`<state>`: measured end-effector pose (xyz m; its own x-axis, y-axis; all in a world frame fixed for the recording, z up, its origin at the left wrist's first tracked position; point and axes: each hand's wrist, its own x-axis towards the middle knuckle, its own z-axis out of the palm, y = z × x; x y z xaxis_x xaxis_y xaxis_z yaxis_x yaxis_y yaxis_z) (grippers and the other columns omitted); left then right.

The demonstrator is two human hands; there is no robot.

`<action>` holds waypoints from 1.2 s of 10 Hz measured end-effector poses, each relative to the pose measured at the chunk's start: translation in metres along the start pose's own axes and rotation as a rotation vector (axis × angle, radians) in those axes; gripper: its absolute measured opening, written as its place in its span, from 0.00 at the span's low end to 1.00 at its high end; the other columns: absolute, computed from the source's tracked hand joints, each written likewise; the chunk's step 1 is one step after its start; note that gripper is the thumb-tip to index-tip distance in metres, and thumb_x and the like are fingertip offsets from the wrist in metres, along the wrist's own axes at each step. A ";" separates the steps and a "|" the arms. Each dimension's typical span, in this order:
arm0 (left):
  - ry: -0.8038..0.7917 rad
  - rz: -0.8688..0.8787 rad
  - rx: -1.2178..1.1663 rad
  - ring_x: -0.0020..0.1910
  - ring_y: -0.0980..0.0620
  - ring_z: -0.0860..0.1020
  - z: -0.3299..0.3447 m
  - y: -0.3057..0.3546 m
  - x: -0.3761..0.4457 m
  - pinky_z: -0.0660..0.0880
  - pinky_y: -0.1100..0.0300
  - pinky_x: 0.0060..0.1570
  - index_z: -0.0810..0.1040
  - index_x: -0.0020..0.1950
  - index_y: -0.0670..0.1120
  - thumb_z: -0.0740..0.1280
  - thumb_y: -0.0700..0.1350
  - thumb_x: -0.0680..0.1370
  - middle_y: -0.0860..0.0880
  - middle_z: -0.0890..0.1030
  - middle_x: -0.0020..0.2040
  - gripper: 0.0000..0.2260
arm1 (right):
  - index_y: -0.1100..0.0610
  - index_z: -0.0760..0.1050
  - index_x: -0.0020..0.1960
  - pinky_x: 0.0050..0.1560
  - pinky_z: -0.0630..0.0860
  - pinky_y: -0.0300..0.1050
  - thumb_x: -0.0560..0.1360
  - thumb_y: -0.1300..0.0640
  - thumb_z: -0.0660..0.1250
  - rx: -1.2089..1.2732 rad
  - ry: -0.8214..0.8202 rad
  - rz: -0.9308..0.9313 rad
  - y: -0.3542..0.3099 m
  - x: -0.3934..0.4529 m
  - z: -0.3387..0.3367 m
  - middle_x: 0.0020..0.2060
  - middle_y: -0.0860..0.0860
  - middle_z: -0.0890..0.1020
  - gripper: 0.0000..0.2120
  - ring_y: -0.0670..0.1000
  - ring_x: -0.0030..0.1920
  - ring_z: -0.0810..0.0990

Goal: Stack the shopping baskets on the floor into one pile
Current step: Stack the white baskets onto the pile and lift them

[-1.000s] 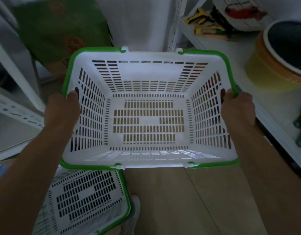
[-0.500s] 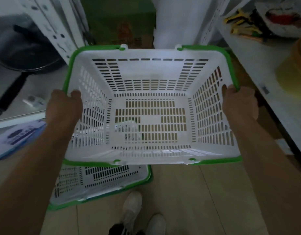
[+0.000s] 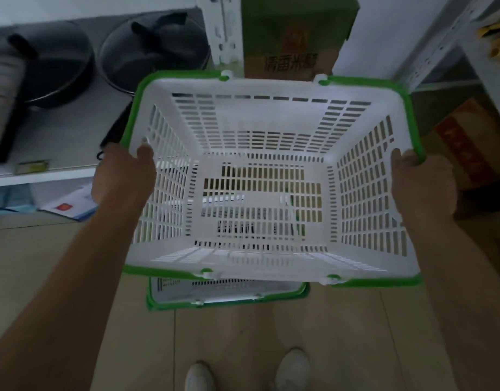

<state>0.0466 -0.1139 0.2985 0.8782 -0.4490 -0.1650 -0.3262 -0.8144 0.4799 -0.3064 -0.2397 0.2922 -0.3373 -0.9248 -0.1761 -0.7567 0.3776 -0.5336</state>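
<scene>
I hold a white slotted shopping basket with a green rim level in the air in front of me. My left hand grips its left rim and my right hand grips its right rim. A second white and green basket stands on the tiled floor directly below, mostly hidden by the held one; only its near edge shows, and parts of it show through the slots.
A low white shelf at the left carries dark frying pans. A green and brown carton stands behind the basket, another carton at the right under a shelf. My white shoes are on the floor at the bottom.
I have turned left with the held basket. The floor basket, first off to the lower left, now lies straight beneath the held one. Pans and the left shelf have come into view.
</scene>
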 end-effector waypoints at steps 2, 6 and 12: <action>0.026 -0.064 0.024 0.52 0.34 0.81 -0.020 -0.050 0.018 0.77 0.38 0.56 0.71 0.63 0.39 0.57 0.60 0.78 0.36 0.81 0.55 0.26 | 0.66 0.73 0.58 0.30 0.59 0.38 0.83 0.49 0.52 -0.040 -0.050 -0.031 -0.025 -0.030 0.029 0.51 0.62 0.79 0.22 0.60 0.48 0.78; 0.014 -0.186 -0.013 0.55 0.34 0.80 -0.015 -0.134 0.016 0.76 0.41 0.59 0.72 0.63 0.40 0.56 0.60 0.79 0.37 0.80 0.58 0.25 | 0.69 0.71 0.62 0.50 0.72 0.57 0.83 0.48 0.51 -0.074 -0.047 -0.097 -0.025 -0.065 0.095 0.57 0.66 0.78 0.25 0.67 0.55 0.77; -0.095 -0.346 -0.070 0.62 0.35 0.76 0.063 -0.201 0.009 0.71 0.45 0.62 0.69 0.65 0.38 0.58 0.52 0.81 0.35 0.76 0.64 0.20 | 0.66 0.73 0.54 0.43 0.72 0.53 0.82 0.46 0.50 -0.175 -0.099 -0.116 0.019 -0.070 0.182 0.46 0.62 0.79 0.24 0.60 0.43 0.76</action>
<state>0.0983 0.0229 0.1463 0.8947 -0.1859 -0.4061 0.0127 -0.8984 0.4391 -0.1953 -0.1763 0.1434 -0.1921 -0.9593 -0.2070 -0.8755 0.2628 -0.4054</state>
